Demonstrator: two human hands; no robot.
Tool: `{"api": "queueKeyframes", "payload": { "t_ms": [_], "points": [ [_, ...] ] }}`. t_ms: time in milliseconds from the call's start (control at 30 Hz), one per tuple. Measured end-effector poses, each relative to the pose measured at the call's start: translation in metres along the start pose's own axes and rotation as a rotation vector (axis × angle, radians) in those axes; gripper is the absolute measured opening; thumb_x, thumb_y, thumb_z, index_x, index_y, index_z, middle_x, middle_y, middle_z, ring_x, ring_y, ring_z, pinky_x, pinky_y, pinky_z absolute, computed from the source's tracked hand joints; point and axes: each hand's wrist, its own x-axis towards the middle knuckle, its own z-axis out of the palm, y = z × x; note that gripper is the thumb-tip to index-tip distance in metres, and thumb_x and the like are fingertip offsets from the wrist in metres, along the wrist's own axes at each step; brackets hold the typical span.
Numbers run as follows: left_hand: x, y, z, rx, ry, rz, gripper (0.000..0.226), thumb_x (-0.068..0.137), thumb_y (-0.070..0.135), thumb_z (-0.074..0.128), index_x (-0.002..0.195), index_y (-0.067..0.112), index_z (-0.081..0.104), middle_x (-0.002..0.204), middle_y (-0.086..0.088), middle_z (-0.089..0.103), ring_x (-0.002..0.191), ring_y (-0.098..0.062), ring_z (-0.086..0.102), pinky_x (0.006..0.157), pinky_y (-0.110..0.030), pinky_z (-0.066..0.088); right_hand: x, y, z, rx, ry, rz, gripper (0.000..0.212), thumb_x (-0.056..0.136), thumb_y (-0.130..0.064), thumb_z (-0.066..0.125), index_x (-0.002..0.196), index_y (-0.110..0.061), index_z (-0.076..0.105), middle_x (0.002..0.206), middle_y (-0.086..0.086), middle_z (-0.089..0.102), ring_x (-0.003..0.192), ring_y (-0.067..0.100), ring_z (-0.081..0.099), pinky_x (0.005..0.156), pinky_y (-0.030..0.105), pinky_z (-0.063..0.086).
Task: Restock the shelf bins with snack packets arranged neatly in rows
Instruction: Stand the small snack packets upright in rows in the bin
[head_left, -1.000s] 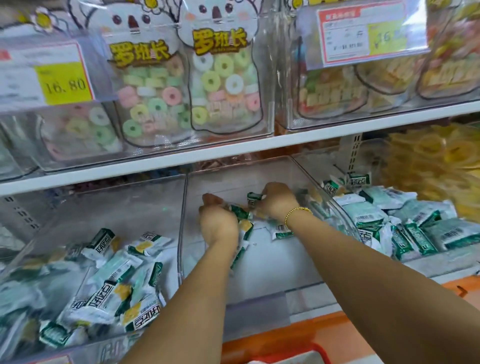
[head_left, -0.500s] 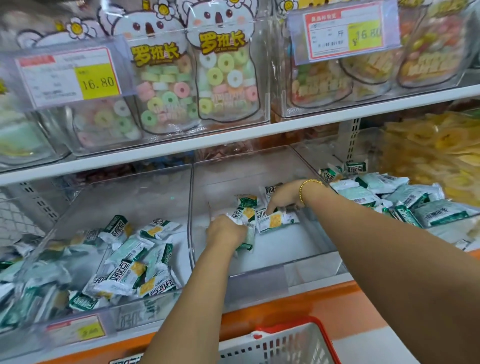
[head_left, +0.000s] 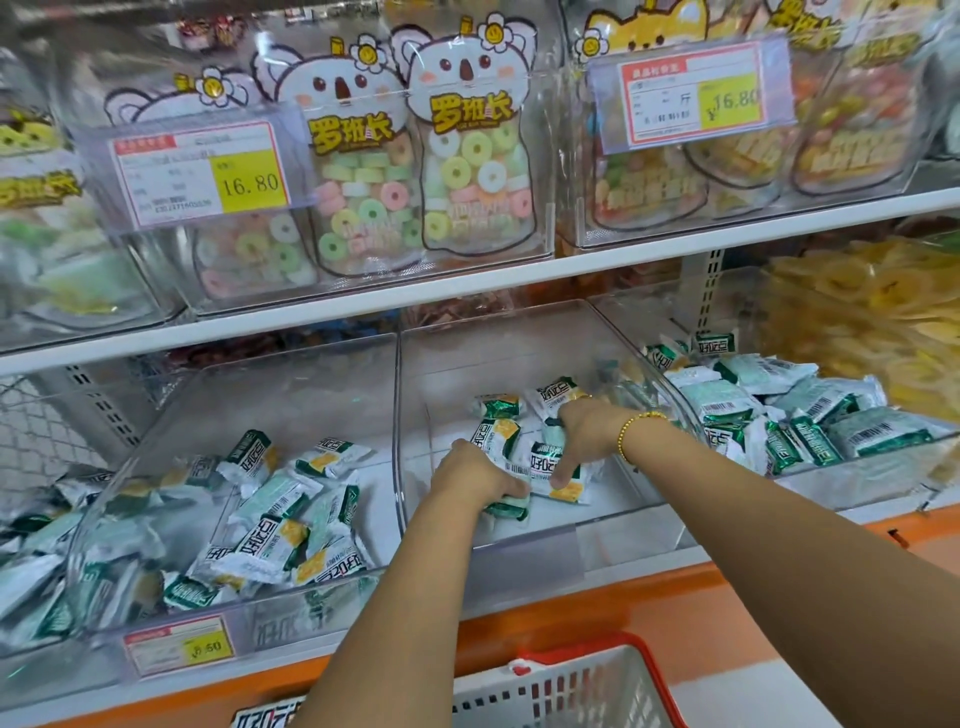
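Head camera shows me both hands down inside the middle bin (head_left: 519, 343), working a small cluster of green-and-white packets (head_left: 558, 397) on its floor. My left hand (head_left: 470, 475) is curled round a packet at the near edge of the cluster. My right hand (head_left: 587, 431) grasps another, thumb pressed on its face, fingers hidden behind. I judge this to be the lining-up step: the few packets are being squared into a first row, and most of the bin's floor is bare, so restocking has hardly begun. Next I would need to let them go flat and side by side, then fetch more, perhaps from the basket (head_left: 571, 693) below the bin's front. Compared with half a second ago, both hands and the cluster sit nearer the bin's front, and the hands are closer together.
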Motion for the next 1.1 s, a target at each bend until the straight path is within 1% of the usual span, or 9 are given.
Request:
{"api": "queueKeyframes", "payload": {
  "t_ms": [133,333,533,600,667,733,833,933,1100],
  "points": [
    [0.0,0.0,0.001,-0.085,-0.048,0.014,0.08,0.057,0.031,0.089,0.121,0.005,0.048,0.117,-0.009,0.061,0.105,-0.023,0.06,0.088,-0.032,0.051,-0.015,0.002,0.006,-0.022,0.141,-0.016,0.074,0.063,-0.027,0.086,0.12,-0.007,0.043,0.114,0.01,0.057,0.106,0.028,0.056,0.076,0.032,0.048],
    [-0.011,0.004,-0.004,-0.084,0.019,0.108,0.039,0.057,0.029,0.089,0.086,0.02,0.065,0.101,-0.003,0.069,0.085,-0.019,0.063,0.069,-0.025,0.049,-0.061,0.006,0.005,-0.035,0.52,-0.017,0.058,0.069,-0.027,0.079,0.107,-0.012,0.038,0.102,0.01,0.057,0.097,0.029,0.059,0.067,0.033,0.045],
    [-0.065,0.01,-0.017,-0.183,0.415,0.449,0.07,0.059,0.026,0.088,0.119,0.015,0.054,0.11,-0.004,0.049,0.106,-0.026,0.052,0.087,-0.033,0.045,-0.131,0.002,-0.012,0.193,0.704,-0.072,0.066,0.067,-0.037,0.081,0.112,-0.014,0.039,0.1,0.007,0.057,0.089,0.026,0.055,0.059,0.031,0.036],
    [-0.098,0.001,-0.023,-0.203,0.559,0.537,0.073,0.06,0.031,0.087,0.123,0.018,0.051,0.109,0.0,0.047,0.106,-0.021,0.049,0.087,-0.031,0.043,-0.156,0.01,-0.014,0.346,0.627,-0.1,0.079,0.062,-0.042,0.085,0.121,-0.015,0.039,0.106,0.005,0.057,0.092,0.024,0.054,0.059,0.028,0.037],
    [-0.132,-0.021,-0.019,-0.233,0.648,0.576,0.074,0.062,0.036,0.086,0.124,0.026,0.046,0.106,0.009,0.042,0.103,-0.013,0.045,0.084,-0.026,0.039,-0.177,0.02,-0.011,0.44,0.431,-0.115,0.101,0.059,-0.049,0.085,0.14,-0.017,0.032,0.132,0.003,0.05,0.113,0.022,0.05,0.077,0.026,0.039],
    [-0.163,-0.052,0.0,-0.251,0.629,0.562,0.075,0.064,0.041,0.084,0.125,0.031,0.041,0.109,0.014,0.04,0.102,-0.006,0.042,0.085,-0.024,0.037,-0.187,0.024,0.003,0.433,0.216,-0.143,0.098,0.059,-0.052,0.083,0.14,-0.021,0.036,0.134,-0.007,0.047,0.119,0.016,0.046,0.087,0.023,0.035],
    [-0.196,-0.104,0.047,-0.269,0.443,0.423,0.078,0.069,0.039,0.082,0.133,0.032,0.038,0.113,0.018,0.042,0.102,0.0,0.04,0.083,-0.018,0.037,-0.18,0.018,0.062,0.308,-0.011,-0.217,0.061,0.063,-0.047,0.084,0.109,-0.025,0.051,0.109,-0.007,0.058,0.1,0.019,0.055,0.077,0.031,0.046],
    [-0.204,-0.152,0.092,-0.094,0.145,0.181,0.084,0.074,0.032,0.079,0.143,0.024,0.031,0.137,0.005,0.044,0.121,-0.014,0.044,0.098,-0.029,0.043,-0.167,0.005,0.148,0.134,-0.21,-0.194,0.072,0.068,-0.037,0.083,0.125,-0.013,0.046,0.126,0.009,0.056,0.107,0.025,0.054,0.086,0.033,0.046],
    [-0.215,-0.2,0.161,0.08,-0.372,-0.025,0.09,0.076,0.021,0.078,0.148,0.021,0.024,0.144,-0.003,0.042,0.123,-0.019,0.05,0.096,-0.029,0.046,-0.173,-0.007,0.249,-0.067,-0.459,-0.208,0.083,0.074,-0.031,0.08,0.138,-0.005,0.035,0.139,0.014,0.046,0.126,0.03,0.045,0.102,0.035,0.038]
  ]
}}
